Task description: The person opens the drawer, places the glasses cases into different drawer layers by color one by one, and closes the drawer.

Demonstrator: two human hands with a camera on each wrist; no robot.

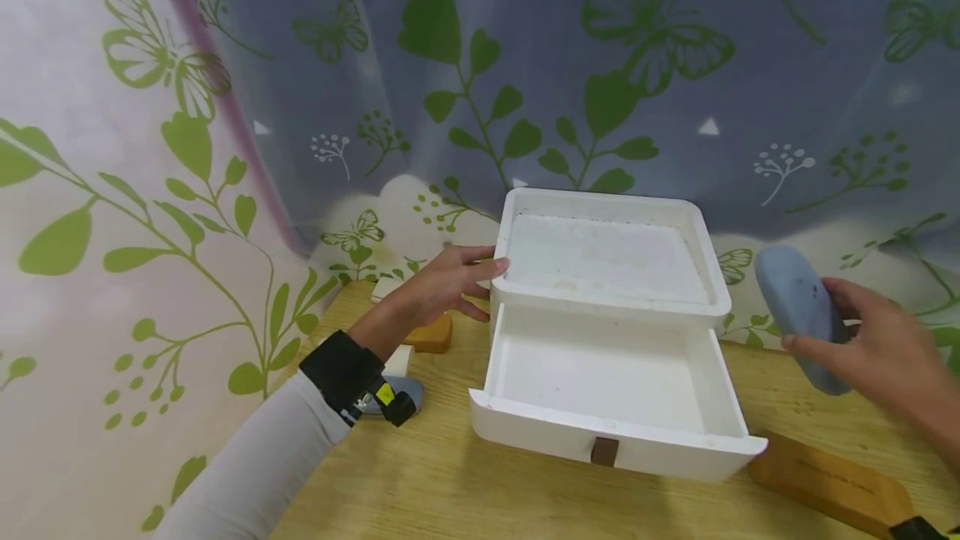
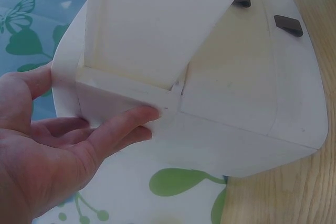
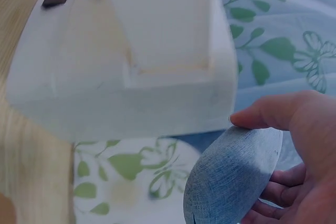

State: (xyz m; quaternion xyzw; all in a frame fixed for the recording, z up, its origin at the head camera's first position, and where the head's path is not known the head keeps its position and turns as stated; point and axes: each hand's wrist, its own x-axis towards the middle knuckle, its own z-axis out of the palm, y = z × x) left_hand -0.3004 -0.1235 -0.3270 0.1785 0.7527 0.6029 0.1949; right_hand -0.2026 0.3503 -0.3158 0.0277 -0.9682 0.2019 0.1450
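A white drawer box (image 1: pixel 600 298) stands on the wooden table with a shallow tray top. Its upper drawer (image 1: pixel 592 432) is pulled out toward me and has a brown tab on its front. My left hand (image 1: pixel 453 282) rests against the box's left side, the thumb at the top rim; in the left wrist view its extended fingers (image 2: pixel 123 127) touch the side wall. To the right of the box, my right hand (image 1: pixel 877 348) holds a blue-grey fabric glasses case (image 1: pixel 802 315) in the air, thumb on one side and curled fingers on the other.
A tan oblong case (image 1: pixel 832 482) with printed text lies by the drawer's right front corner. Left of the box sit an orange-brown item (image 1: pixel 431 333), white pieces and a blue-grey item (image 1: pixel 412 390), partly hidden by my left forearm. A patterned curtain (image 1: pixel 465 90) hangs behind.
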